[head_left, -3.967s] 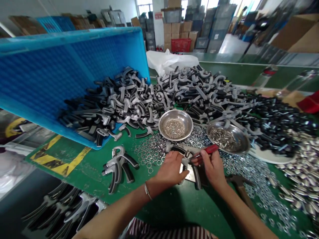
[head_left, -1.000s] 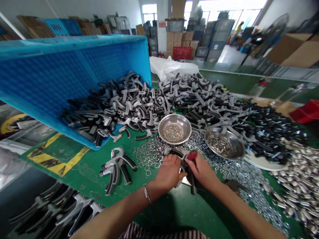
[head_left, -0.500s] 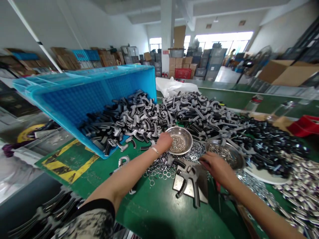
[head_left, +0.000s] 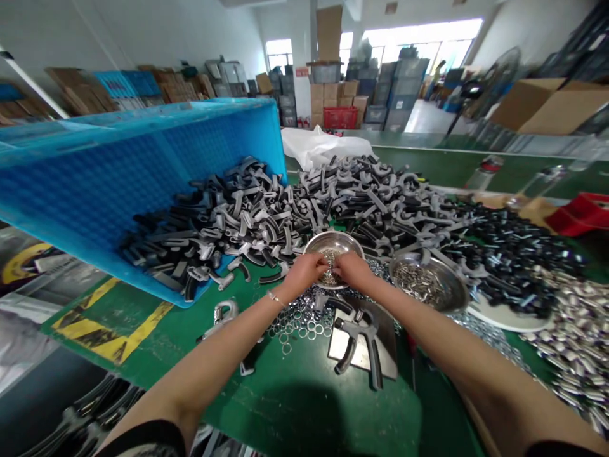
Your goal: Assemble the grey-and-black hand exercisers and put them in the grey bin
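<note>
My left hand (head_left: pixel 305 271) and my right hand (head_left: pixel 353 270) meet over a round metal bowl (head_left: pixel 333 236) of tiny metal parts. Fingers of both hands are pinched together at the bowl's middle; whatever they hold is too small to make out. Just below, a grey and black hand grip (head_left: pixel 358 333) with two handles rests on a metal plate (head_left: pixel 389 339). Loose metal rings (head_left: pixel 297 330) are scattered left of the plate. To the right of my hands is a second metal bowl (head_left: pixel 459 295) with small metal pins (head_left: pixel 419 284).
A blue crate (head_left: pixel 190 149) lies tipped at the left, spilling grey and black handles (head_left: pixel 247 216). More handles are heaped behind the bowls. Black parts (head_left: pixel 514 254) and silver cylindrical pieces (head_left: pixel 571 343) are piled at the right. Plastic bottles (head_left: pixel 485 174) stand farther back.
My right hand has moved left from beside the second bowl to the near bowl, where it joins my left hand. The view has shifted slightly.
</note>
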### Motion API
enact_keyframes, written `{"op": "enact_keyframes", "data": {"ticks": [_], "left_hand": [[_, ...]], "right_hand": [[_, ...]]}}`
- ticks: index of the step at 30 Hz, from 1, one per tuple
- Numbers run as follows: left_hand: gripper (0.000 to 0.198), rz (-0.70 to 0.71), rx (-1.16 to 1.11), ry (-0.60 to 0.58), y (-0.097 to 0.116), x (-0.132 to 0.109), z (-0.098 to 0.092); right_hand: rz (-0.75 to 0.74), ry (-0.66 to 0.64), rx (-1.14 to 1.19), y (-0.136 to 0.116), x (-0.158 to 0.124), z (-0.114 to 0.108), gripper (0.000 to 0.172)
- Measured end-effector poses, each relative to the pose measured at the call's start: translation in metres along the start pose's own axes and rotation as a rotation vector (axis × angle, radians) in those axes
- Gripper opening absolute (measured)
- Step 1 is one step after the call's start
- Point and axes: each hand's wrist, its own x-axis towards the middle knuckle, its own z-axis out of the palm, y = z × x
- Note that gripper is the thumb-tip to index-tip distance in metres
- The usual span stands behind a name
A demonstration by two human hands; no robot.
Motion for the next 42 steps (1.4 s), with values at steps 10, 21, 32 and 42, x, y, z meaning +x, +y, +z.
{"op": "enact_keyframes", "data": {"ticks": [10, 21, 32, 42], "left_hand": [[0.020, 0.190, -0.062, 0.057, 0.081, -0.082, 0.067], [0.029, 0.292, 0.144, 0.192, 0.079, -0.087, 0.081], [0.029, 0.425, 0.165, 0.190, 0.067, -0.089, 0.084], [0.024, 0.410, 0.205, 0.132, 0.069, -0.093, 0.082]], "right_hand": [[0.059, 0.288, 0.424, 0.002, -0.065, -0.018, 0.022], [0.008, 0.311, 0.461, -0.005, -0.194, 0.016, 0.017], [-0.097, 0.328, 0.319, -0.003, -0.188, 0.033, 0.017], [-0.159, 0.277, 0.093, -0.007, -0.184, 0.034, 0.025]]}}
